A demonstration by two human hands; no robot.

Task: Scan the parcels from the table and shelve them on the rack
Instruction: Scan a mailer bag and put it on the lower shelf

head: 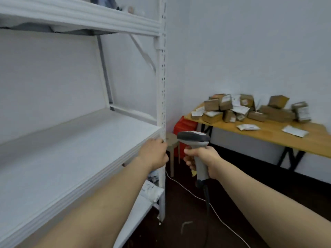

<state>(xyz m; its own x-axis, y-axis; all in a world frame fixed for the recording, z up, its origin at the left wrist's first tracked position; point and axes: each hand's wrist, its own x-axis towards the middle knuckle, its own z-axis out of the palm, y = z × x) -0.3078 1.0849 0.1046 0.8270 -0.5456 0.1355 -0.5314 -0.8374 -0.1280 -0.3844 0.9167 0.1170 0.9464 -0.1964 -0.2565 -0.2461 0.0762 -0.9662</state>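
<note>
Here, right grip (200,160): clasps grey barcode scanner (195,138), centre frame.
Left grip (154,153): on white metal rack (161,86); closure unclear.
Brown cardboard parcels (250,110): heaped on wooden worktop (277,138), right.

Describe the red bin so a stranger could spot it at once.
Find the wooden table by the right wall, piled with brown parcels. Below its left end, behind a small beige stool, stands the red bin. Nothing else nearby is red.

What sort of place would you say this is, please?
Probably a small parcel depot or storeroom: a white rack stands on the left, parcels are heaped on a table, and the right hand holds a scanner.
</note>
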